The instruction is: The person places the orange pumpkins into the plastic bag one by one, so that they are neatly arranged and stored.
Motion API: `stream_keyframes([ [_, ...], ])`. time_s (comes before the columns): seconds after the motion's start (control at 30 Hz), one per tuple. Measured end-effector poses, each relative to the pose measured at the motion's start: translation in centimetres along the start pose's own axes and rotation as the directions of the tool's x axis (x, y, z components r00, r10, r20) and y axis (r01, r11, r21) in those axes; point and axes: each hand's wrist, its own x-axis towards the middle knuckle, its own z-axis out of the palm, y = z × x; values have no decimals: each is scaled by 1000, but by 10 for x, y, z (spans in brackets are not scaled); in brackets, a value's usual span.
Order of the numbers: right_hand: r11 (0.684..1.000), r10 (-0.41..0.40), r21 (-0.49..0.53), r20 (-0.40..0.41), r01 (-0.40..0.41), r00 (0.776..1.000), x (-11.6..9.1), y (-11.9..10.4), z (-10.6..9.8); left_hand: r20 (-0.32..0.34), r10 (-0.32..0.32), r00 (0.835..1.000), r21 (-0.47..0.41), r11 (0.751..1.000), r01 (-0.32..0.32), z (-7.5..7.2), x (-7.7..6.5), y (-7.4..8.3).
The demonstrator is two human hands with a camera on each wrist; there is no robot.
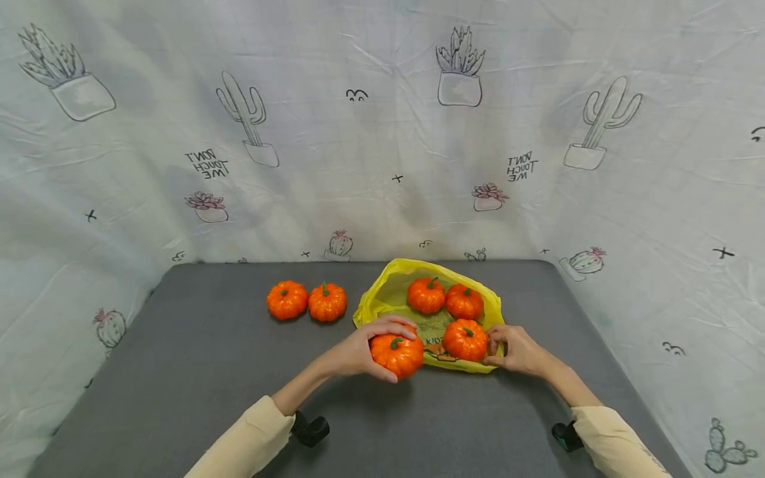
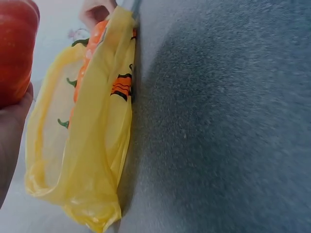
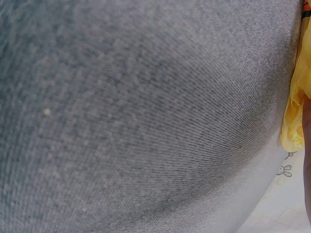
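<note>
My left hand [image 1: 366,348] grips a small orange pumpkin [image 1: 399,357] with a green stem, held above the near left edge of a yellow plastic bag [image 1: 373,302]. That bag lies with its mouth spread wide, and three more pumpkins sit inside: one at the back [image 1: 425,296], one at the back right [image 1: 464,303] and one near the front [image 1: 465,340]. At the bag's right edge, my right hand [image 1: 518,349] pinches the plastic. In the left wrist view the held pumpkin [image 2: 17,53] shows beside the bag's printed side [image 2: 109,121].
Two other pumpkins stand side by side left of the bag, one on the left [image 1: 287,300] and one on the right [image 1: 327,302]. Everything rests on a grey table [image 1: 209,372]. A pale cloth printed with cacti [image 1: 370,133] hangs behind and along the sides.
</note>
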Motion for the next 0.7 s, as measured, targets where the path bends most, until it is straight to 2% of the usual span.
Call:
stream_keyframes([
  [0.2,1000,2,13,7,-3,1000,-1,0,0,58,-14,998,-24,1000,15,0,13,-8],
  [0.43,1000,4,18,6,-4,1000,-1,1,0,101,5,995,-24,1000,-2,-3,28,-14],
  [0.57,1000,16,6,11,-16,1000,-1,0,0,88,-5,996,-50,999,10,-5,34,-18],
  [0.7,1000,26,6,12,-26,1000,-1,0,0,49,-53,997,-27,998,54,-7,40,-23],
])
